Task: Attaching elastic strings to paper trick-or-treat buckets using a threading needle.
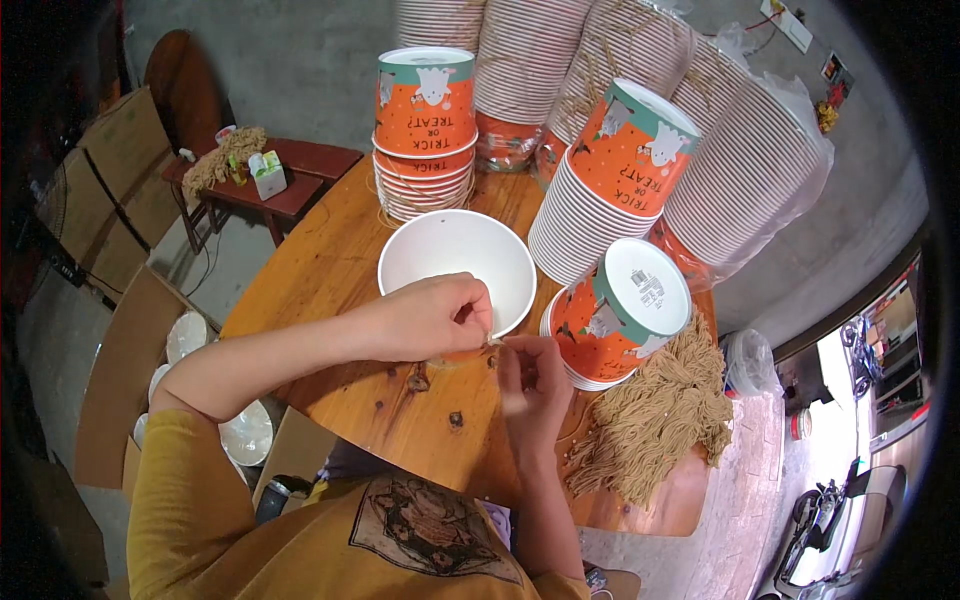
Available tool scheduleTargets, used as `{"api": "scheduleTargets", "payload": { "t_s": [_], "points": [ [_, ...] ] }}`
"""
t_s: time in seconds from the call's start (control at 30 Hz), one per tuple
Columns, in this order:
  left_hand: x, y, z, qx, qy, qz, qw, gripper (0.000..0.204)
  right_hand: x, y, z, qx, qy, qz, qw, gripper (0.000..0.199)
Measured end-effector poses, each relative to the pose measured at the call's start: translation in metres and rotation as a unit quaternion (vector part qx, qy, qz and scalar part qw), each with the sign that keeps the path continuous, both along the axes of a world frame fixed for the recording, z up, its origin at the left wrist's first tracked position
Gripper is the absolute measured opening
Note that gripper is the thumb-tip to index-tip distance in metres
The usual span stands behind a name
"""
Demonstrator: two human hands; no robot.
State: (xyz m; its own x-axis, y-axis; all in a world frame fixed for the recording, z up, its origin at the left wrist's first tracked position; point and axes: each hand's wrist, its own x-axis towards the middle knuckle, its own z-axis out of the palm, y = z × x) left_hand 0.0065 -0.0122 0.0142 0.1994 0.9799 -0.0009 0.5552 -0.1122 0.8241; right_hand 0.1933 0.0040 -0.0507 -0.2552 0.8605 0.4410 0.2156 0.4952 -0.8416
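Note:
A white-lined paper bucket (pixel 445 250) lies tipped on the wooden table, its open mouth facing up toward me. At its near right rim, my left hand (pixel 440 315) is closed, thumb and fingers pinched together. My right hand (pixel 535 380) is just beside it, fingers curled, and its fingertips meet those of the left. Between the fingertips shows a tiny tan bit of cord (pixel 492 343); most of it is hidden. To the right lies a thick bundle of tan cords (pixel 665 415). Close to my right hand stands an upside-down orange and green bucket (pixel 610 325).
Behind stand a corded bucket stack (pixel 425 110), a leaning stack (pixel 610 190) and tall plastic-wrapped stacks (pixel 745 160). The wooden table (pixel 340 350) has a curved left edge. Lower left, a cardboard box (pixel 125 370) holds white buckets. A red bench (pixel 310 160) stands farther off.

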Motion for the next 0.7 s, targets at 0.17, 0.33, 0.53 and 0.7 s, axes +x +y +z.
{"api": "scheduleTargets", "payload": {
  "t_s": [0.17, 0.33, 0.53, 0.7],
  "points": [
    [0.002, 0.000, 0.000, 0.003, -0.011, 0.013, 1.000, 0.012, -0.002, 0.000, -0.002, 0.037, 0.029, -0.011, 0.999, 0.011],
    [0.001, -0.001, -0.003, 0.011, -0.006, 0.016, 1.000, 0.012, 0.004, -0.003, -0.003, 0.026, -0.006, -0.009, 1.000, 0.015],
    [0.003, -0.002, -0.004, 0.041, 0.003, 0.012, 0.999, 0.012, -0.003, -0.008, 0.010, 0.067, -0.053, -0.026, 0.996, 0.019],
    [0.003, -0.003, -0.003, 0.048, 0.011, 0.011, 0.999, 0.012, -0.008, -0.004, 0.010, 0.180, -0.095, -0.068, 0.977, 0.021]
  ]
}}
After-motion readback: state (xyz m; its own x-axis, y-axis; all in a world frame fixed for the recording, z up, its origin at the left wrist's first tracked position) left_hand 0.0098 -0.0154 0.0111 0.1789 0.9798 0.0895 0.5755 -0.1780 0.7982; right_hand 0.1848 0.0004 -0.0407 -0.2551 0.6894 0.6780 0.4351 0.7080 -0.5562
